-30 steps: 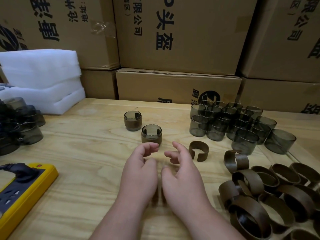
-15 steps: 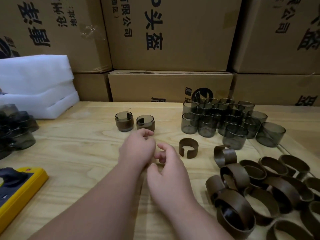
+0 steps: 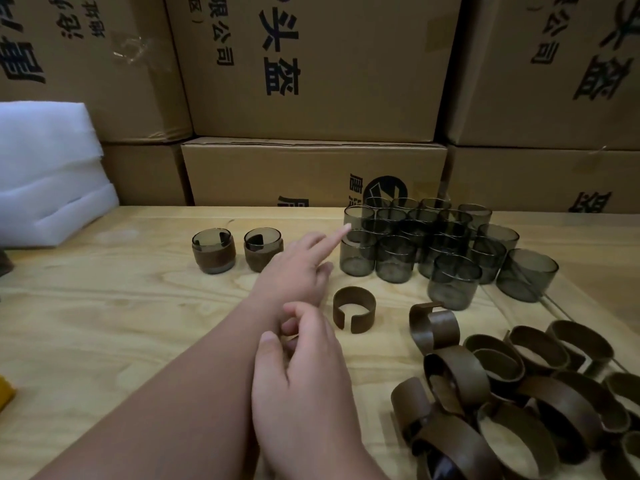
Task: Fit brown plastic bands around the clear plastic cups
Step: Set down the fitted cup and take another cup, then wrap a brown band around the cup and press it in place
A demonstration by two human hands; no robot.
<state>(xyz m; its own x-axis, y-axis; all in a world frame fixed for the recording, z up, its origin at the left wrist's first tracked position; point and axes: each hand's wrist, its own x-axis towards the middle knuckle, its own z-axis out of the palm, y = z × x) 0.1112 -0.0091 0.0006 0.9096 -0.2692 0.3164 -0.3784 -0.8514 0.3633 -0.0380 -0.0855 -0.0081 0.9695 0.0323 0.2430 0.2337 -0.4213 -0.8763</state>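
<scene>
Bare cups [image 3: 415, 244]: smoky clear, upright, packed in a cluster on the worktop [image 3: 104, 306].
Risk: cups touch one another; a careless pull on the front-left one could tip its neighbours.
Left hand [image 3: 294, 271]: empty, forefinger straight, tip at that cup's rim.
Right hand [image 3: 304, 368]: nearer than the cluster, fingers loosely curled, empty.
Loose band [image 3: 354, 308]: just before the cluster.
Band heap [image 3: 502, 393]: right of the band.
Banded cups [image 3: 237, 249]: two, left of the cluster.

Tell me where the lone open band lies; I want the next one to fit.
In the head view the band lies flat right of centre on the table, just right of the left hand, in front of the bare cups.
</scene>
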